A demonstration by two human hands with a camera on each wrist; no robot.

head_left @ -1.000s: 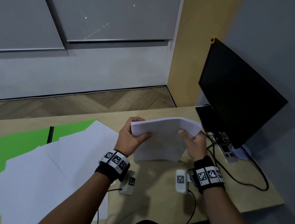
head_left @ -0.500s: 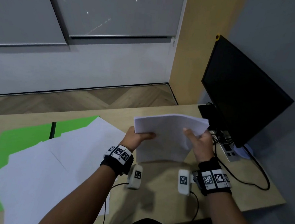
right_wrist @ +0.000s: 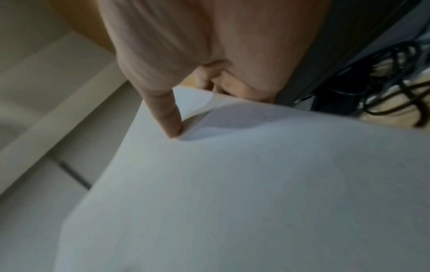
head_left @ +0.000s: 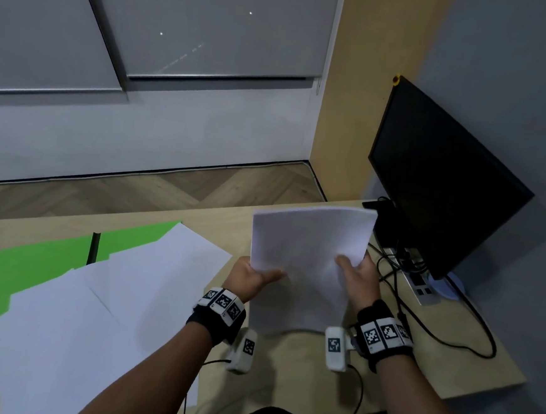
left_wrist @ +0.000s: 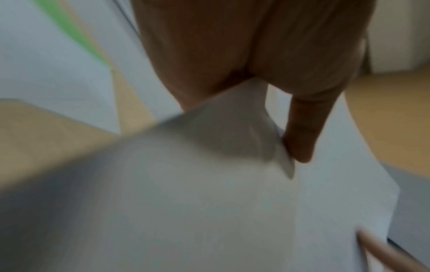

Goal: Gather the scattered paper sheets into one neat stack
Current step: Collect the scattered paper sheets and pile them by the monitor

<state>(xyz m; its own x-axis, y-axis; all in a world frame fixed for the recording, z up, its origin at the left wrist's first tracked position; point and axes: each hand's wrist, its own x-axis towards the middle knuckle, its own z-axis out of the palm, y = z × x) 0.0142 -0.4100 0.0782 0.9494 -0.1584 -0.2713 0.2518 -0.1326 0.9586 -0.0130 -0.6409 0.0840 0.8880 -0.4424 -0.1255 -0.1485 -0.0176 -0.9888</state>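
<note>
Now both hands — left hand (head_left: 249, 275), right hand (head_left: 358, 284) — pinch the paper bundle (head_left: 306, 261) upright, fingers clamped at its sides, probably to square its edges on the tabletop (head_left: 292, 365).

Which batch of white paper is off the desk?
The bundle gripped by the left hand and right hand; the loose sheets lie flat.

Light wood desk (head_left: 285, 364), lower half of frame. On it: green mat (head_left: 32, 263) lower left, loose white sheets (head_left: 100, 307) overlapping it, black monitor (head_left: 436, 193) at right edge, cables (head_left: 444, 334) and power strip (head_left: 422, 285) beside it.
</note>
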